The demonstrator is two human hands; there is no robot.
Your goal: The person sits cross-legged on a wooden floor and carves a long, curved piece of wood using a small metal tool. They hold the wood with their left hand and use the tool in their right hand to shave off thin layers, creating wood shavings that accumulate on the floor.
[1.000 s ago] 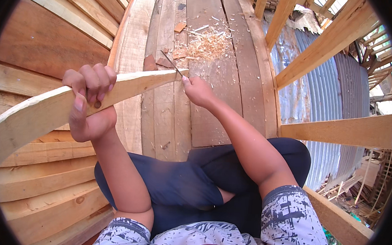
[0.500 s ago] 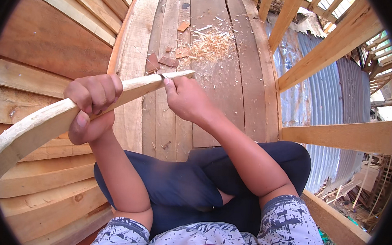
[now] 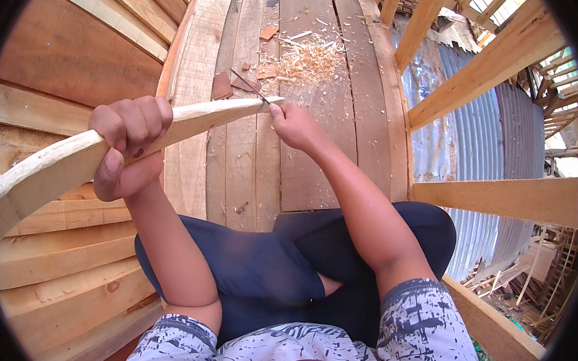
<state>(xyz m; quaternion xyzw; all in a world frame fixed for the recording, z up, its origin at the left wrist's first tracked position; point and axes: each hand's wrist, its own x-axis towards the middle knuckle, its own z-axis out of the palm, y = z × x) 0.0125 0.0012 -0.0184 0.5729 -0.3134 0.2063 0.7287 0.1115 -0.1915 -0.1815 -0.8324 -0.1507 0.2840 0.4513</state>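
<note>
- Left hand's grip is curled firmly around a curved wooden plank, fingers over its upper edge, thumb on the near side.
- Right hand's grip is closed on a slim, dark-bladed knife; its handle is hidden in the fist. The blade angles away across the plank's narrow tip; whether it touches the wood is hard to tell.
- The plank is held up in front of the seated person, stretching from the lower left toward the centre, above wooden floorboards.
- Work looks well under way: the upper edge is pale and faceted, as if pared along much of its visible length, and curly shavings lie heaped beyond.
- The edge appears uneven, so smoothing may remain; the plank's far-left end is cut off from view.
</note>
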